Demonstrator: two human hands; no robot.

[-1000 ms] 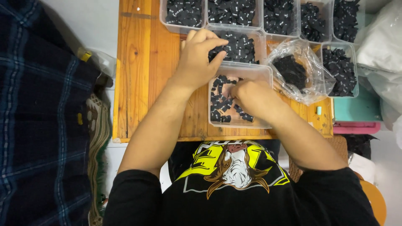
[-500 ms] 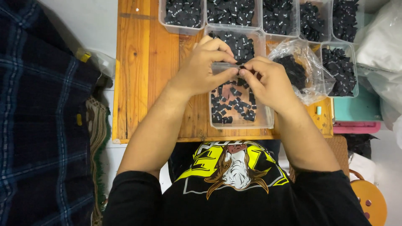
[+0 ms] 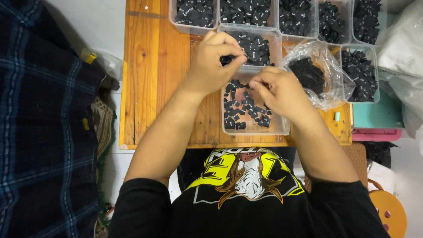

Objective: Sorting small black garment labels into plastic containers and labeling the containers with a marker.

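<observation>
L hand is pinched shut on a small black piece, up over the far edge of the clear tray on the wooden desk. R hand hovers just above the tray w/ fingertips pinched on another black bit. More tubs of black parts sit beyond; plastic bag to the right.

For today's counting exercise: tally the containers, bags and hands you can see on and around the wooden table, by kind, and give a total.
Clear plastic tubs of small black pieces: 7, for example the near tub under the hands
Clear plastic bag of black pieces: 1
Hands: 2, left hand and right hand
Wooden table: 1
Total: 11
</observation>
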